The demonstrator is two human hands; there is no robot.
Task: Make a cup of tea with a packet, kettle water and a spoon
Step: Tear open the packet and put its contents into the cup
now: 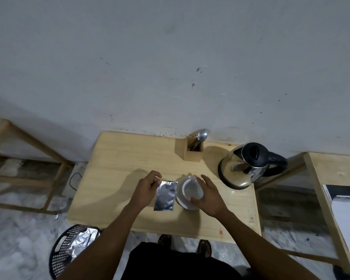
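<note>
A white cup (190, 188) stands on a white saucer (185, 205) near the middle of the wooden table (119, 164). My right hand (209, 196) wraps around the cup's right side, thumb at the near rim. A silver foil packet (165, 196) lies flat just left of the saucer. My left hand (148, 189) pinches the packet's top left corner. A steel kettle (245, 165) with a black lid and handle sits at the right. Spoons (201, 136) stick out of a wooden holder (193, 151) at the back.
A black perforated basket (69, 251) holding crumpled foil stands on the floor at the table's near left. Wooden frames stand at the left (24, 138) and at the right (319, 178). The wall runs along the table's back edge. My feet are under the near edge.
</note>
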